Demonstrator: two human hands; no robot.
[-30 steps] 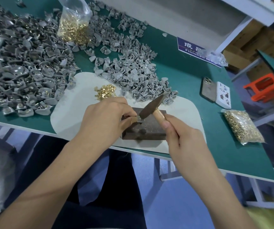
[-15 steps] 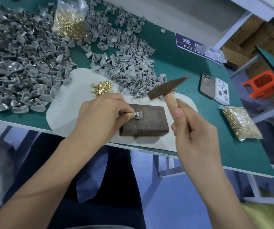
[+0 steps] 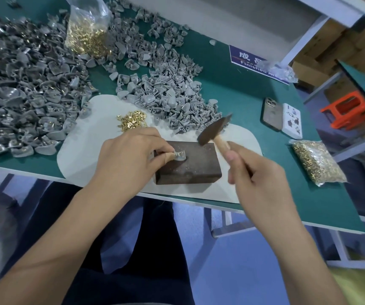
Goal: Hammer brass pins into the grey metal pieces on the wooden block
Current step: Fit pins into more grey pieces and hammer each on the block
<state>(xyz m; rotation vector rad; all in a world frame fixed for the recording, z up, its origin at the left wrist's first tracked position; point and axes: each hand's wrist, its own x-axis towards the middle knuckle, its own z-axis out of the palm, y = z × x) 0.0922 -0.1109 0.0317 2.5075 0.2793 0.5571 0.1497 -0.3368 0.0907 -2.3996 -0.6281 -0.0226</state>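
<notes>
Hammer blurred in right hand, left hand half-hiding grey piece

Desk: green top with a pale edge strip. Lying directly on it:
- Pale mat at the near edge, centre; on it a dark wooden block and a small heap of loose brass pins at the block's 10 o'clock.
- Large pile of grey metal pieces at 9 o'clock of the mat; a second pile at its 12 o'clock, overlapping the mat's far edge.
- Clear bag of brass pins between the piles, far side.
- Second bag of pins at 3 o'clock.
- Phone, camera side up, touching a white patterned box.
- Blue sign at 1 o'clock, partly under crumpled clear plastic.
</notes>
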